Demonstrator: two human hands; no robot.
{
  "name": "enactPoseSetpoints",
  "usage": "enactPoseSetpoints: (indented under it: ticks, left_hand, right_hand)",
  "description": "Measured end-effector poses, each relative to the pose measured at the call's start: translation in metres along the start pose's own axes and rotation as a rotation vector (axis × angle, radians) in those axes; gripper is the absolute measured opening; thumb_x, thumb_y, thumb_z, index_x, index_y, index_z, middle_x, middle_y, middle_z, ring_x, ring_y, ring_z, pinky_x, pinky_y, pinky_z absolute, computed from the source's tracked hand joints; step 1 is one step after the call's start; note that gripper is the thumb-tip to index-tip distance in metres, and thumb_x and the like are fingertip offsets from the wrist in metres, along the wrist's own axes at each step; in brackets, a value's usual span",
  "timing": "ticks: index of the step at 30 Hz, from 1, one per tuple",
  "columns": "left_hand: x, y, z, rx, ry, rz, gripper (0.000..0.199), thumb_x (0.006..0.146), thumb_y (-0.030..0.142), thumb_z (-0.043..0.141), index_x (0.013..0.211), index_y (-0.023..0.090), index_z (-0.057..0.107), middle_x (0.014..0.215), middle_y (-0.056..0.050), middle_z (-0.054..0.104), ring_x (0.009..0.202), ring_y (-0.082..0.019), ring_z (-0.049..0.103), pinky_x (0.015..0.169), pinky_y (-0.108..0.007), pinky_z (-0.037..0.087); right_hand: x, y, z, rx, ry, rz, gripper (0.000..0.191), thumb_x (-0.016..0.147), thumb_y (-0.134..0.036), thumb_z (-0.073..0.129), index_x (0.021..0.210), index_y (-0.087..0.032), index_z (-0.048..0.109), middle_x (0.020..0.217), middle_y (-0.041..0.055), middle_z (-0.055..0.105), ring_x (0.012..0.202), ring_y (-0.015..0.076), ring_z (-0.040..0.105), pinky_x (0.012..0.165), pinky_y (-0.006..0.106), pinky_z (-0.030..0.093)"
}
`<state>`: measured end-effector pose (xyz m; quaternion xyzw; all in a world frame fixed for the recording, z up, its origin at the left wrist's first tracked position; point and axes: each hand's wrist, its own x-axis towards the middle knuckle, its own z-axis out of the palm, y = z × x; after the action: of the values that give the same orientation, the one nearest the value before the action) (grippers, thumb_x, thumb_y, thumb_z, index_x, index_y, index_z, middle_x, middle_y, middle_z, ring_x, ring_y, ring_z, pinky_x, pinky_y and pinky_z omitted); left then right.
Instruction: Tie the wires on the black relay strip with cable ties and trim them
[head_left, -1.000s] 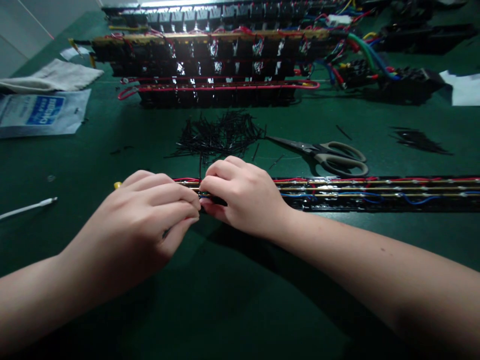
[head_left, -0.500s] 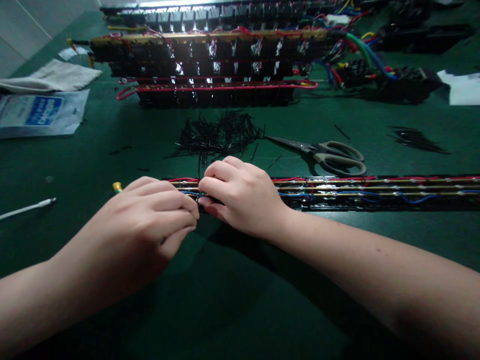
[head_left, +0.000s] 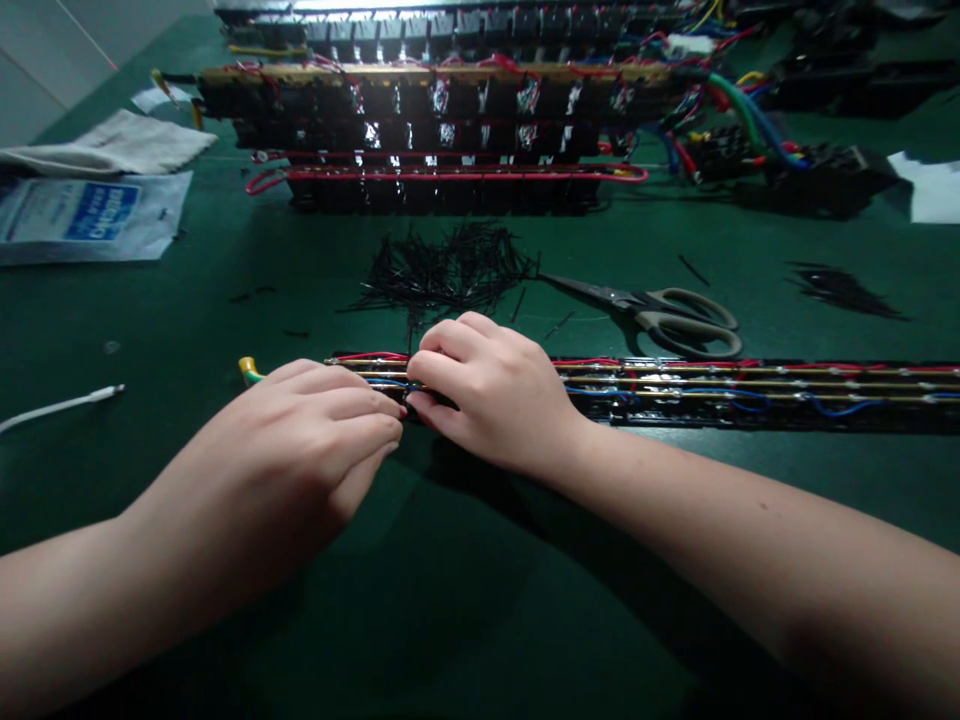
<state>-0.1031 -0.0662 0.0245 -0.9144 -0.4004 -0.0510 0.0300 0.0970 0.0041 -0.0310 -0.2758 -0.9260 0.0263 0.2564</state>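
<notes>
A long black strip with brass rods and red and blue wires [head_left: 675, 385] lies across the table in front of me. Near its left end my right hand [head_left: 499, 385] bends over it, thumb and fingers pinched on a thin black cable tie [head_left: 409, 335] whose tail sticks out toward the back. My left hand [head_left: 315, 430] is closed at the strip's front edge, its fingertips almost meeting the right thumb; what they grip is hidden. A yellow-tipped green wire end [head_left: 247, 368] shows beyond the left knuckles.
Behind the hands lie a heap of thin black ties [head_left: 450, 268] and scissors [head_left: 652, 315], with a smaller bunch of ties [head_left: 847, 290] to the right. Wired black assemblies [head_left: 442, 110] stand at the back. A plastic packet [head_left: 90, 215], a cloth [head_left: 142, 140] and a white cable [head_left: 60, 410] are at left.
The whole view has shifted slightly, so everything appears a little further right. Both hands stay at the same spot on the strip; the left fingers have straightened slightly.
</notes>
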Motion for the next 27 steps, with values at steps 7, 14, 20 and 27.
enactPoseSetpoints:
  ticks: [7,14,20,27]
  left_hand:
    - [0.006,0.001,-0.001,-0.016,0.025,0.055,0.036,0.091,0.011,0.04,0.083,0.017,0.074,0.091,-0.005,0.077,0.084,-0.022,0.071,0.077,-0.039,0.058]
    - [0.003,0.004,0.007,0.038,0.03,0.041,0.038,0.089,0.011,0.038,0.084,0.015,0.075,0.092,-0.009,0.077,0.084,-0.026,0.073,0.076,-0.046,0.061]
    - [0.003,0.008,0.007,0.098,0.016,0.037,0.031,0.09,0.012,0.044,0.087,0.016,0.075,0.093,-0.008,0.075,0.087,-0.026,0.071,0.078,-0.046,0.06]
    - [0.003,0.009,0.012,0.163,-0.021,0.053,0.029,0.088,0.008,0.046,0.086,0.014,0.074,0.095,-0.01,0.074,0.084,-0.026,0.069,0.076,-0.043,0.058]
  right_hand:
    - [0.001,0.0,0.0,0.015,0.002,0.008,0.011,0.093,-0.027,0.058,0.093,-0.02,0.066,0.103,0.0062,0.067,0.088,0.0202,0.052,0.075,0.033,0.04]
    - [0.002,0.0,-0.001,0.044,-0.02,0.038,0.01,0.09,-0.028,0.061,0.092,-0.02,0.066,0.102,0.0055,0.067,0.088,0.0194,0.052,0.074,0.032,0.041]
    - [0.004,-0.006,-0.008,0.075,-0.086,0.047,0.013,0.091,-0.027,0.058,0.096,-0.018,0.067,0.105,0.0078,0.068,0.097,0.0215,0.055,0.086,0.034,0.044]
    - [0.012,0.033,-0.101,-0.039,-0.399,0.388,0.021,0.086,-0.016,0.058,0.103,-0.018,0.069,0.11,0.0086,0.07,0.098,0.0214,0.062,0.085,0.033,0.045]
